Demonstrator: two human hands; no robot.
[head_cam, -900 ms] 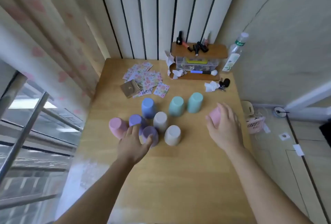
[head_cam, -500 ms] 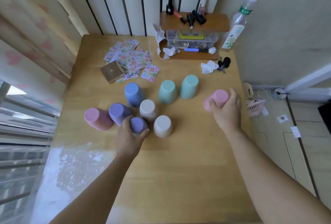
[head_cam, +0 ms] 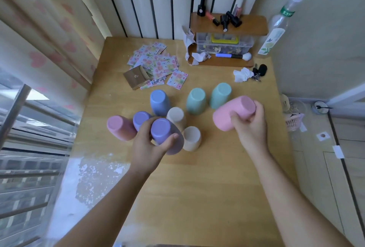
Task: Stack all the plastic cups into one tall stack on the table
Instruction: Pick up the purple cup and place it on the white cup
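Head view, nine cups, two held: purple cup (head_cam: pixel 162 134), pink cup (head_cam: pixel 233 113)

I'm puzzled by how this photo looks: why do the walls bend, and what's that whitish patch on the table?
Head view: the wide-angle lens bows the wall panels and curtain; daylight from the window side glares white on the table near its left edge; the cups, like the purple cup in the left hand, look soft.
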